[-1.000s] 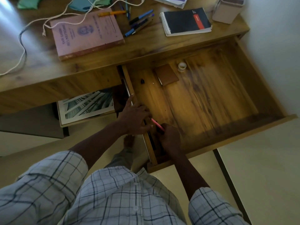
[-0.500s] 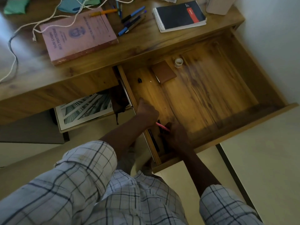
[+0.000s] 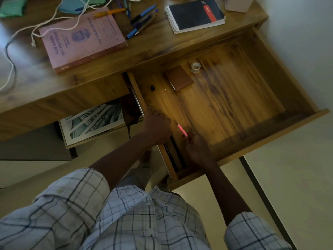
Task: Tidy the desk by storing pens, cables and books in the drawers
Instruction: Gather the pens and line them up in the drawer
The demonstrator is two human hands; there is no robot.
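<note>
The wooden drawer [image 3: 270,139] is pulled far out from the desk [image 3: 162,49]. My right hand [image 3: 198,150] pinches a pink pen [image 3: 182,130] low over the drawer's near left corner. Dark pens [image 3: 173,154] lie along the left wall inside. My left hand [image 3: 156,123] sits on that left wall, fingers curled over it. On the desk lie a pink book [image 3: 82,37], a black spiral notebook [image 3: 196,13], several blue and dark pens [image 3: 142,20], an orange pen [image 3: 110,13] and a white cable [image 3: 10,69].
Inside the drawer are a brown wallet-like pad [image 3: 179,78], a small tape roll [image 3: 196,66] and a tiny black piece [image 3: 152,88]. A picture book [image 3: 93,123] lies on a shelf under the desk. Cloths [image 3: 72,6] and a pale box [image 3: 239,3] sit at the back.
My left hand's fingers went from spread over the drawer wall to curled on it. My right hand with the pink pen stayed at the drawer's near left corner. The camera shifted slightly.
</note>
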